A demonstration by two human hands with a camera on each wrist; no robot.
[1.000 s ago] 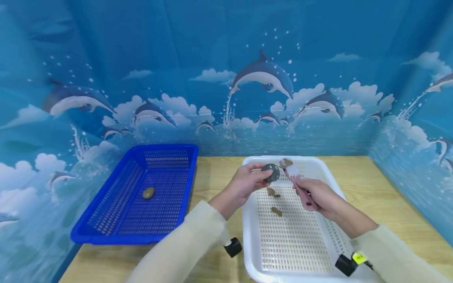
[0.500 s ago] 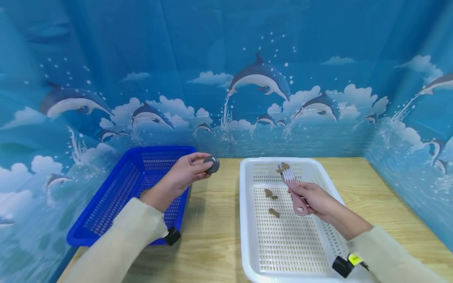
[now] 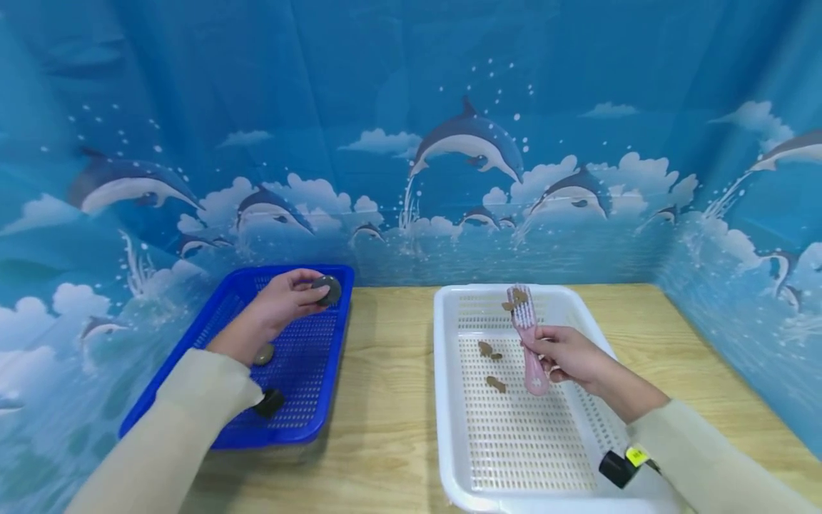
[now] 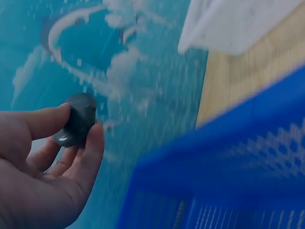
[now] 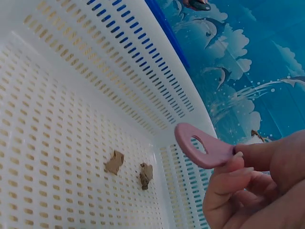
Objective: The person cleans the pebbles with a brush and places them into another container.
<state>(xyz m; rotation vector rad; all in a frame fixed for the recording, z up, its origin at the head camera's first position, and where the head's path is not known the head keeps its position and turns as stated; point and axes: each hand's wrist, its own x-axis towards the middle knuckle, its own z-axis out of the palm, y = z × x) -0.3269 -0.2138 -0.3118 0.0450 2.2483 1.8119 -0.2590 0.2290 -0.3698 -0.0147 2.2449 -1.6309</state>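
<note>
Between the thumb and fingers of my left hand is a smooth dark grey stone, held over the far part of the blue basket. The left wrist view shows the stone pinched above the basket's rim. A tan pebble lies in that basket, partly hidden by my left arm. My right hand grips a pink brush by its handle over the white basket. Its white bristles face up, with brown clumps stuck among them.
Several brown clumps lie on the white basket's floor. Both baskets stand on a wooden table, with a strip of tabletop between them. A blue dolphin-print curtain closes off the back and sides.
My left hand has carried the stone leftward, from beside the brush to over the blue basket. My right hand stays over the white basket, and the brush has turned more upright.
</note>
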